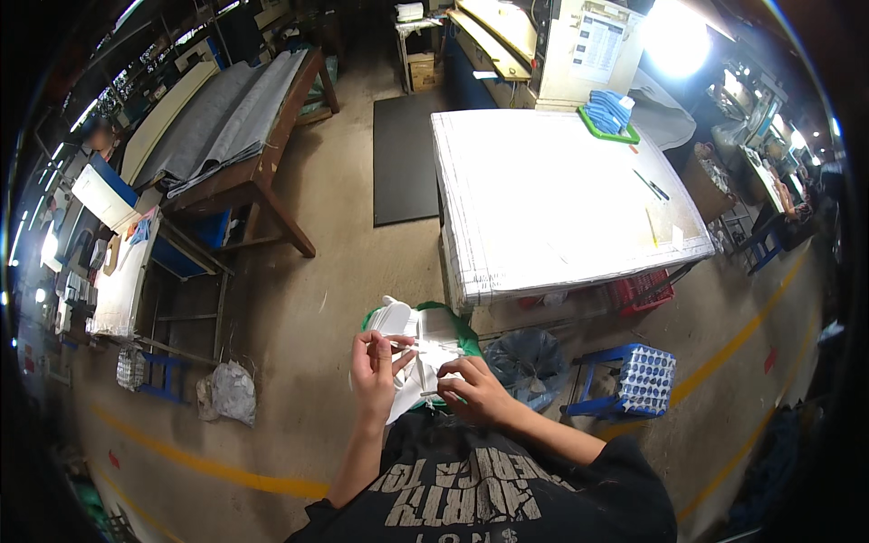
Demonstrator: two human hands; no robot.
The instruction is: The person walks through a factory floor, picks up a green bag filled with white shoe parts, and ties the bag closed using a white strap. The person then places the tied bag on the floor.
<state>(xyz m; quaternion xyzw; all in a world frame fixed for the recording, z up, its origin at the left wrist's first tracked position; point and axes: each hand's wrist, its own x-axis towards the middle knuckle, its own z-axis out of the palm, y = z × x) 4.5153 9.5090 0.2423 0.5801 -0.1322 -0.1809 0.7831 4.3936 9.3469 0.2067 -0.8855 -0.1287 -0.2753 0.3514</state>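
1. The left hand (373, 369) is raised upright in front of the chest, thumb and fingertips pinched on the upper edge of a white cloth piece (418, 355); held high like this, the piece hangs free and its edge faces the person.
2. The right hand (472, 389) is curled over the piece's lower right part, fingers closed on the fabric, apparently to keep it taut against the left hand's pull.
3. The cloth piece sits between both hands, off any surface, directly above a green basket (467, 335) on the floor that holds more white pieces; the basket stands close enough for picking without bending far.
4. A dark bag (529, 357) lies just right of the basket, and a blue stool (634, 380) stands further right.
5. The desk (561, 208), covered in white, stands just beyond the basket, with a pen (652, 185) lying on it and a green tray (606, 122) of blue cloth at its far edge.
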